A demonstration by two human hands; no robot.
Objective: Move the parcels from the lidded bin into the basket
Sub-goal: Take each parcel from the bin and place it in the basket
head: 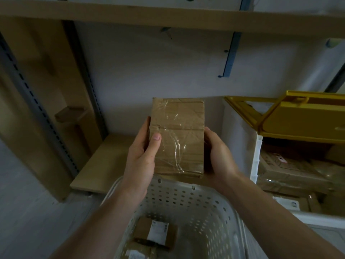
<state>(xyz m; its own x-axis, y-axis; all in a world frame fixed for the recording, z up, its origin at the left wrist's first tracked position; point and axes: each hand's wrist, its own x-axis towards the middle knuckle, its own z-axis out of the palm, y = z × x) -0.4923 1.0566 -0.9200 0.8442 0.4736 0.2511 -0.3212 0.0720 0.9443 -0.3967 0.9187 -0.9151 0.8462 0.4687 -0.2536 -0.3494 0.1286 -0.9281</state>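
Note:
A taped brown cardboard parcel (177, 135) is held upright in the middle of the view, just above the far rim of the white perforated basket (205, 208). My left hand (141, 157) grips its left edge, thumb lying on the front face. My right hand (218, 156) grips its right edge from the side and behind. Inside the basket lie two small labelled parcels (155, 232). To the right stands the white bin (240, 139) with its yellow lid (291, 118) raised; several brown parcels (291, 172) lie inside it.
A low wooden shelf board (100, 165) runs behind the basket, under a white back wall. Metal shelf uprights (33, 98) and a wooden side panel stand at the left. A higher wooden shelf (168, 17) spans the top.

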